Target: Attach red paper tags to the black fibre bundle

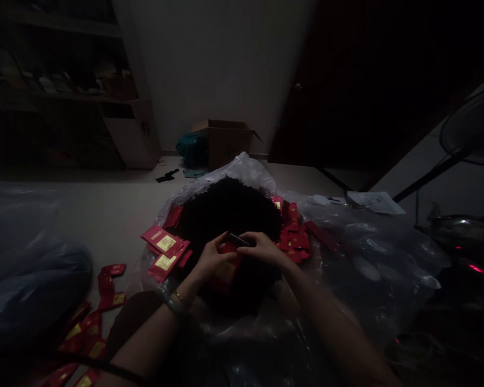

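Note:
Both my hands are closed on the top of one red packet with a gold label. My left hand pinches its left side, and my right hand grips its right side. A greyish strip, perhaps the packet's inner lining, shows at the top between my fingers. Behind and under the packet rises a heap of dark, loose material like dry tea leaves, in a clear plastic bag. More red packets lie at the heap's left edge, and others lie at its right.
Several red packets are scattered on the floor at lower left, beside a plastic-covered dark bundle. An open cardboard box stands by the wall. Clear plastic sheeting spreads to the right, near an appliance with red lights.

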A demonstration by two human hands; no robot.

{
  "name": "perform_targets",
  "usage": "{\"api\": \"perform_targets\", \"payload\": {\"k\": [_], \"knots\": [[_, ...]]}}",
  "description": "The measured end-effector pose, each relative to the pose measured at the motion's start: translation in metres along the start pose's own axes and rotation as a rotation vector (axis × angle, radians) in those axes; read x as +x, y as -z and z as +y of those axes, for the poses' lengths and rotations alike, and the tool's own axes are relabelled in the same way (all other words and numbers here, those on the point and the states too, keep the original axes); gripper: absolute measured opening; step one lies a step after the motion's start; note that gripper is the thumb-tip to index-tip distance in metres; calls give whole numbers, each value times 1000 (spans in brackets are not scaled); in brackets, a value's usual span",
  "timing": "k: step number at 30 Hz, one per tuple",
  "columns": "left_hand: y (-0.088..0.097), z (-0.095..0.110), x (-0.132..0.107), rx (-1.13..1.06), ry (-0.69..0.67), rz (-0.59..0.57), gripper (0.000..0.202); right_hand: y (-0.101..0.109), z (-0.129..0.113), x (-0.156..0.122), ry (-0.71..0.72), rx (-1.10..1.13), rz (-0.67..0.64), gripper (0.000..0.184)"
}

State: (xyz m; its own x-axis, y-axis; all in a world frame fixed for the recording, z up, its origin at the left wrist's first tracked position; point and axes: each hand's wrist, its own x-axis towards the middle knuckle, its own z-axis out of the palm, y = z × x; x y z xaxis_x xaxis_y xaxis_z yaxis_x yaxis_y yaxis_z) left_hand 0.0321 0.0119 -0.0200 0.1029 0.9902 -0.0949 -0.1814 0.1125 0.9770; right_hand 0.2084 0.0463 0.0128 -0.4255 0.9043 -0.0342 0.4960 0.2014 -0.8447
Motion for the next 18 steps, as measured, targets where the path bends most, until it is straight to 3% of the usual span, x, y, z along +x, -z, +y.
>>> {"api": "perform_targets", "payload": {"k": [4,7,10,12,16,18], "knots": [[1,5,-2,-22,16,89,59,21,14,-3,-91,48,30,45],[0,7,-3,-3,31,149,35,31,33,-8,-149,-152,2,44],[-1,5,-3,-26,32,167,39,31,46,-12,-214,-369,-48,42],[-1,3,-3,-36,11,169,43,26,46,-12,-185,-409,-16,43],[-1,2,-3,4,-39,141,46,4,23,-4,0,-105,115,42],[0,2,-3,37,-61,125,48,-11,10,1,73,52,111,35]]}}
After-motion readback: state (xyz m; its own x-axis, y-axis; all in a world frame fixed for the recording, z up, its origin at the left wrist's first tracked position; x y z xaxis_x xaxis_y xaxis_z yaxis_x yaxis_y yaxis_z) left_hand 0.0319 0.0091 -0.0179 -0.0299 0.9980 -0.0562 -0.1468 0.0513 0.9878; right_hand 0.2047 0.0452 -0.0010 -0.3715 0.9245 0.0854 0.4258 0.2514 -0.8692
